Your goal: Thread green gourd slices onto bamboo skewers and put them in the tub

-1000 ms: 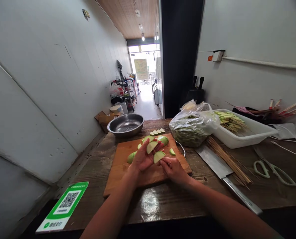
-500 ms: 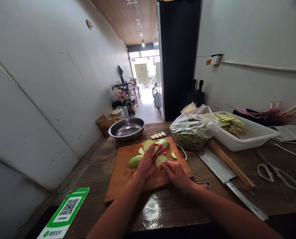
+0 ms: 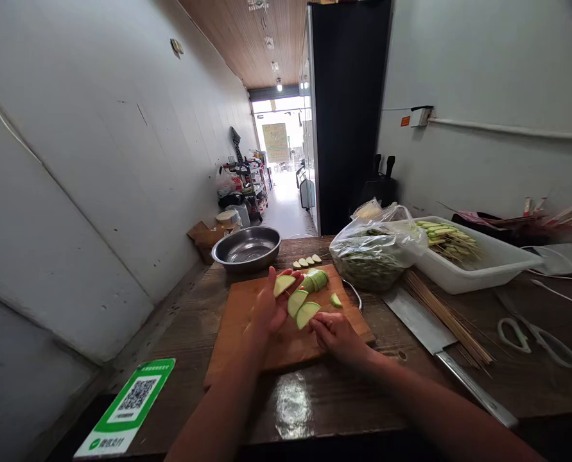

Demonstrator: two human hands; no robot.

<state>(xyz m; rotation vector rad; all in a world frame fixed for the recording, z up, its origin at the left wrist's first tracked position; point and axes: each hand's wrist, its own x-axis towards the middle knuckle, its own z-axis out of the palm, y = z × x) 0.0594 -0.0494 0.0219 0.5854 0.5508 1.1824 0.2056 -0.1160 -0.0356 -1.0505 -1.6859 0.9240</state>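
My left hand [image 3: 268, 308] is palm up over the cutting board [image 3: 247, 353], thumb raised and fingers extended, with a half-round zucchini slice [image 3: 284, 285] held on them. My right hand [image 3: 338, 335] is closed in a pinch beside two more half-round slices, the nearer one [image 3: 308, 315] overlapping the farther one [image 3: 296, 302]. These two sit in a row off my right fingertips, apparently on a thin bamboo skewer that hardly shows. Behind them a cut zucchini piece [image 3: 316, 280] lies fanned on the board. A small end piece [image 3: 336, 300] rests at the board's right.
A metal bowl [image 3: 247, 249] stands behind the board, near a short row of slices [image 3: 307, 262]. To the right are a filled plastic bag [image 3: 370, 256], a white tub [image 3: 483, 274] with skewered slices, a cleaver [image 3: 418, 321], loose bamboo skewers [image 3: 447, 317] and scissors [image 3: 538, 333].
My left hand has shifted left and opened wider, its thumb lifting. A second slice now shows beside the one at my right fingertips. The right hand stays nearly in place.
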